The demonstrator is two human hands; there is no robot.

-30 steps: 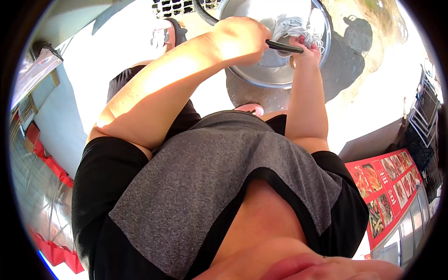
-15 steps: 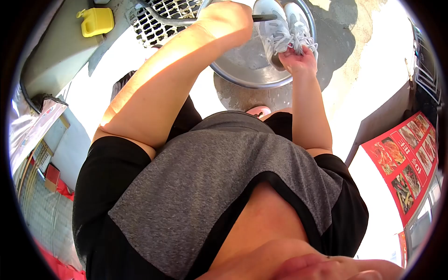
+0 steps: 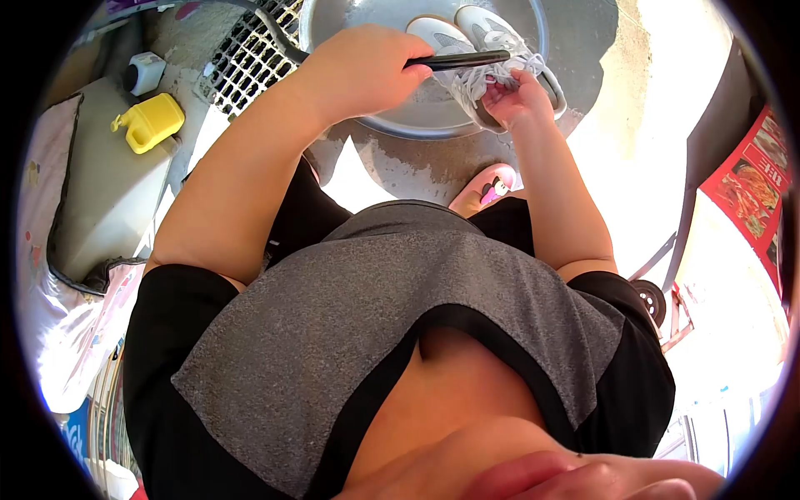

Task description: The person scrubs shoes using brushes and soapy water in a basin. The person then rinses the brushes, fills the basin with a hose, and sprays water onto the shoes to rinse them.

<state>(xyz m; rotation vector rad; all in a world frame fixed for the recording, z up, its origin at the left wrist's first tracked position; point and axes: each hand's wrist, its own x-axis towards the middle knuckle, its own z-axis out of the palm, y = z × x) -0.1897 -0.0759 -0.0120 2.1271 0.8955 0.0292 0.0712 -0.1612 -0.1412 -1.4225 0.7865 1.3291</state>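
Observation:
A pair of white and grey sneakers [image 3: 454, 42] with loose white laces is tilted over the near right part of a round metal basin [image 3: 400, 117]. Their heel ends overlap the rim. My right hand [image 3: 521, 102] is closed on the sneakers around the laces and tongues, palm turned up. My left hand [image 3: 362, 71] grips a black hose [image 3: 467, 60], whose open end points right, just above the sneakers. The hose trails back behind my left wrist toward the upper left. No water stream can be made out.
A floor grate [image 3: 250, 62] lies left of the basin. Further left are a yellow jug [image 3: 150, 122] and a white container [image 3: 146, 73]. My foot in a pink slipper [image 3: 487, 185] is below the basin. On the right are a red food poster [image 3: 750, 196] and a black wheel [image 3: 650, 302].
My view has shifted. My left hand has drawn back, showing more of the hose end over the sneakers. The sneakers slant more, with their heels nearer the basin's right rim.

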